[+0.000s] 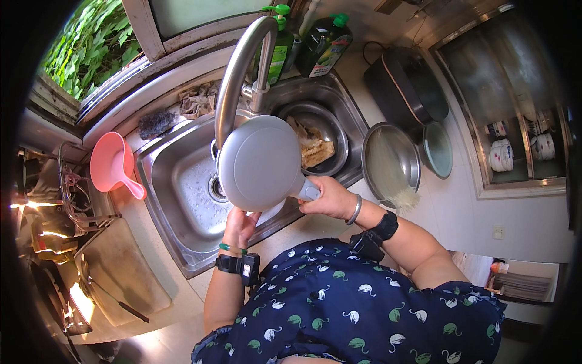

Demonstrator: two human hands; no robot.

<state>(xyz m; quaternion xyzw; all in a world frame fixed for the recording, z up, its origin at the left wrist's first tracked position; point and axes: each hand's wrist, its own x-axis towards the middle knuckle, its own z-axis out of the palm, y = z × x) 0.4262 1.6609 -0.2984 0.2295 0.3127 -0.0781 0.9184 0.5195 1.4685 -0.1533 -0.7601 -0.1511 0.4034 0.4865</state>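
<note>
Over the sink's middle a round, smooth grey pan (257, 161) is held tilted, its flat face toward me and its inside hidden. My right hand (330, 197) is closed round its short grey handle (309, 190). At the pan's near edge my left hand (241, 225) supports the rim, with some fingers hidden behind it. The curved steel faucet (227, 91) arches just beyond the pan. Below lies the left sink basin (182, 176), wet around its drain (216, 188). In the right basin sits a metal bowl (341, 124) with a yellowish, spongy-looking piece (318, 153) in it.
A pink dipper (112, 164) stands left of the sink, near a cutting board (130, 273) and knife (127, 309). Green-topped bottles (324, 48) stand behind the faucet. To the right are a steel basin (379, 167), a pale green bowl (438, 151) and a black appliance (406, 85).
</note>
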